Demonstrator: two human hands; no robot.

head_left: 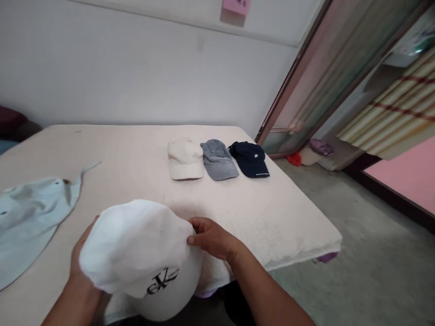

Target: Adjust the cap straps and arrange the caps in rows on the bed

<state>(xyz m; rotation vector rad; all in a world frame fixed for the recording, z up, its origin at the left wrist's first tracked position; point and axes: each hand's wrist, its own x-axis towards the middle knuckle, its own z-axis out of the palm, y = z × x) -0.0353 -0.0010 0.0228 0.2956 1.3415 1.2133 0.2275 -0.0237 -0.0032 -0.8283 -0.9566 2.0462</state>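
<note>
A white baseball cap (136, 244) with a dark monogram on its front is held up over the near edge of the table, its brim toward me. My right hand (210, 237) pinches the cap's right side between thumb and fingers. On the other side my left hand (81, 253) supports the cap, its fingers mostly hidden behind the fabric. Beyond it lie three caps in a row: a cream cap (185, 158), a grey cap (219, 159) and a navy cap (249, 158). To the left rests a pale blue-green hat (37, 213) with a loose strap.
The table (285, 217) has a light textured cover and stands against a white wall (142, 68). A pink note (237, 6) is stuck above. Right of the table are a concrete floor (367, 253), a sliding door frame (295, 68) and a striped curtain (394, 104).
</note>
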